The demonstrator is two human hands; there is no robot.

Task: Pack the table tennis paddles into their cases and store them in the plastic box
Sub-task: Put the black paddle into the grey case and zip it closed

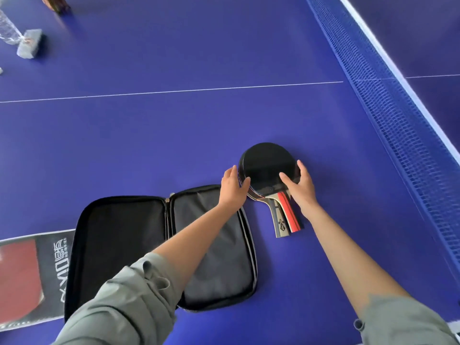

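Two stacked table tennis paddles (266, 165) with black rubber on top lie on the blue table, handles (286, 217) pointing toward me. My left hand (234, 188) grips the left edge of the stacked blades. My right hand (301, 185) holds their right edge, fingers over the black rubber near the neck. A black zip case (139, 235) lies spread open just left of the paddles, under my left forearm, showing its grey lining.
A printed paddle package (29, 277) with red rubber lies at the lower left. The blue net (398, 125) runs diagonally along the right. A clear plastic bottle (8, 28) and a grey block (31, 43) sit at the far left.
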